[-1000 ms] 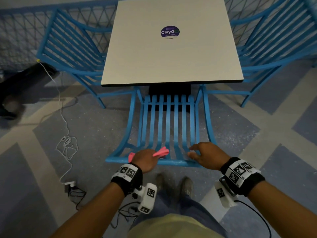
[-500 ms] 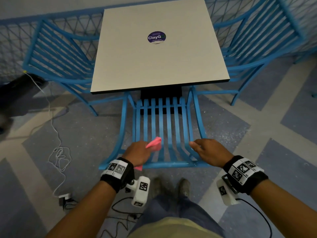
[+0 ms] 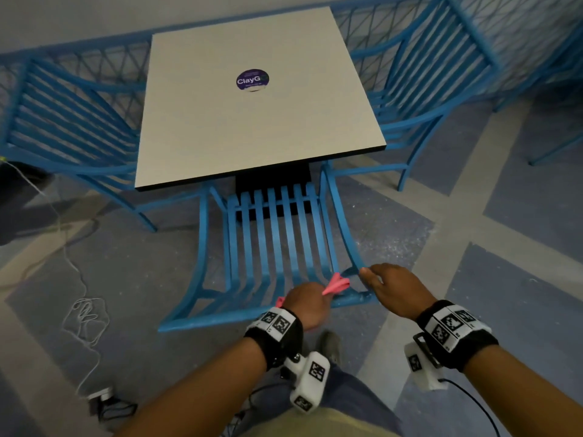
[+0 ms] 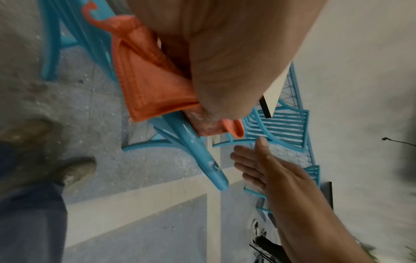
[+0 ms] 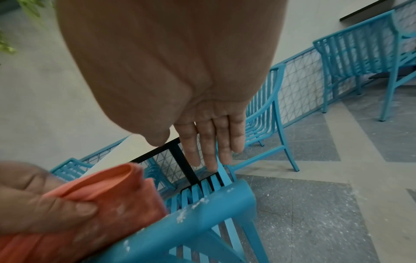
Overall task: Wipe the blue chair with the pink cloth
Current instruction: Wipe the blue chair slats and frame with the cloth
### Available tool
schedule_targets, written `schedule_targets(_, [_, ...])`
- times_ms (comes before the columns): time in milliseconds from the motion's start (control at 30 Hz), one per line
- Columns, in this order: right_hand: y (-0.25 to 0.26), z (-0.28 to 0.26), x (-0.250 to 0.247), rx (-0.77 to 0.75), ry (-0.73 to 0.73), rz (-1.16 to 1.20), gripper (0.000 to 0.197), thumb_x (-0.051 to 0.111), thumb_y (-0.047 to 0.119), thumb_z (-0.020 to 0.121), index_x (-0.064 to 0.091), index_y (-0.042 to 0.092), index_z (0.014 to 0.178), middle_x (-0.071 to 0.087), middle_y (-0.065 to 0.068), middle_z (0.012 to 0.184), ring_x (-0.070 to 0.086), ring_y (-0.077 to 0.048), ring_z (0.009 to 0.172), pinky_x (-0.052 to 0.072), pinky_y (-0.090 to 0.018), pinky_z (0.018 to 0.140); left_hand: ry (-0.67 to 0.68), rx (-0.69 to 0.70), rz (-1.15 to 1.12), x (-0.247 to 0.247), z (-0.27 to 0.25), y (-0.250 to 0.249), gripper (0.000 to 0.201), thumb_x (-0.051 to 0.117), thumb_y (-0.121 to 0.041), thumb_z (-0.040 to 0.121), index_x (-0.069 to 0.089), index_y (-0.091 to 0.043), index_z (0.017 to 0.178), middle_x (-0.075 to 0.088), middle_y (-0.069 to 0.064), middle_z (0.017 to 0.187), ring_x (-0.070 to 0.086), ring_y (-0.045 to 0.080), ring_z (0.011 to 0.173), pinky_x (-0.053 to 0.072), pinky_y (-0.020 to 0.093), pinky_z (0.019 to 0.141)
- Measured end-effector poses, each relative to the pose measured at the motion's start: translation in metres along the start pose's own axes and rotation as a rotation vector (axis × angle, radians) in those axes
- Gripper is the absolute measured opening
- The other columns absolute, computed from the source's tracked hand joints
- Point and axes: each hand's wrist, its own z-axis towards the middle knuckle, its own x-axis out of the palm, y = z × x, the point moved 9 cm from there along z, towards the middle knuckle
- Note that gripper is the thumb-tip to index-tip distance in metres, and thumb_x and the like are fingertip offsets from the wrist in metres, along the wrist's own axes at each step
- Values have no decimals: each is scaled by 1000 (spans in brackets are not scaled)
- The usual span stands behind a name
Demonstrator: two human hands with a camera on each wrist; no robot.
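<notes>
Holding the pink cloth (image 3: 336, 284) bunched in its curled fingers, the left hand (image 3: 307, 305) sits on the top bar of the blue chair (image 3: 284, 234). The bar runs across the near edge of the chair back, close to the person's legs. The cloth pokes out past the knuckles toward the right end of the bar. In the left wrist view the cloth (image 4: 148, 78) looks more orange and is folded over the round blue bar, with the fingers wrapped round both. In the right wrist view the thumb presses the cloth (image 5: 108, 201) down, and white specks dot the bar just beside it.

The right hand (image 3: 399, 288) is just to the right of the cloth, near the right corner of the chair back. Its fingers (image 5: 211, 140) are straight and close together, and it holds nothing. The fingertips point toward the chair's right side rail; I cannot tell if they touch it. Both forearms reach forward and down from the bottom of the head view. Each wrist wears a black band with square black-and-white marks.

The chair is pushed in under a pale tabletop (image 3: 252, 127) with a round purple sticker (image 3: 252, 80). A white cord (image 3: 83, 313) lies coiled on the floor to the left.
</notes>
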Motion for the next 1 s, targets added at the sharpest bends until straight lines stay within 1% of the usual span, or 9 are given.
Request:
schedule_targets(133, [-14, -4, -4, 25, -25, -22, 40, 44, 43, 101, 72, 16, 108, 74, -11, 106, 67, -28, 96, 49, -36, 79, 25, 60, -157, -3, 1, -45, 49, 49, -58, 102, 69, -16, 87, 61, 5, 76, 58, 20, 65, 39, 29, 56])
schedule_targets(233, [-20, -7, -13, 46, -53, 13, 38, 44, 40, 101, 72, 14, 104, 74, -12, 103, 67, -30, 95, 50, -39, 79, -55, 60, -232, -27, -3, -34, 65, 47, -72, 94, 74, -13, 90, 73, 8, 80, 70, 25, 73, 58, 38, 72])
schedule_targets(300, [-26, -9, -20, 66, -77, 37, 39, 44, 42, 101, 71, 15, 109, 73, -12, 107, 67, -30, 98, 50, -38, 81, -160, 74, -140, -52, -6, -15, 59, 49, -65, 97, 76, -12, 100, 78, 9, 93, 74, 30, 88, 60, 45, 85])
schedule_targets(367, [-31, -11, -22, 80, -71, 49, 41, 44, 44, 101, 70, 15, 115, 73, -11, 113, 66, -29, 102, 49, -36, 83, -204, 39, 1, -71, -6, 10, 56, 46, -60, 101, 76, -12, 102, 78, 9, 97, 71, 28, 85, 59, 41, 84])
schedule_targets(533, [-35, -16, -16, 96, -46, 65, 44, 46, 49, 99, 68, 17, 119, 72, -8, 119, 66, -24, 105, 48, -33, 85, 70, -54, 243, -34, -8, 33, 57, 40, -54, 106, 74, -8, 101, 72, 15, 90, 67, 29, 75, 56, 41, 79])
schedule_targets(600, [-35, -18, -15, 98, -37, 58, 46, 46, 50, 98, 67, 16, 122, 70, -7, 122, 65, -23, 108, 48, -32, 87, 72, -37, 263, -17, -1, 21, 54, 40, -48, 106, 75, -8, 99, 75, 17, 99, 72, 31, 85, 57, 39, 81])
schedule_targets(733, [-37, -22, -20, 99, -45, 18, 45, 51, 45, 98, 63, 14, 129, 66, -7, 131, 61, -25, 119, 47, -35, 100, 80, 54, 233, 2, 14, -26, 44, 41, -39, 105, 71, -11, 90, 72, 9, 85, 66, 24, 70, 53, 34, 66])
schedule_targets(867, [-38, -25, -34, 64, -56, 9, 40, 55, 28, 97, 58, 13, 134, 62, -10, 136, 57, -25, 125, 43, -33, 104, 135, 163, 238, 21, 20, -76, 40, 43, -31, 105, 74, -6, 107, 75, 18, 106, 71, 37, 97, 57, 42, 85])
schedule_targets(1000, [-42, -31, -39, 27, 20, -69, 60, 68, 27, 88, 48, 20, 143, 54, -5, 144, 51, -23, 131, 39, -32, 108, 177, 271, 248, 30, 19, -106, 38, 41, -32, 106, 73, -21, 123, 74, 15, 116, 70, 35, 107, 56, 42, 91])
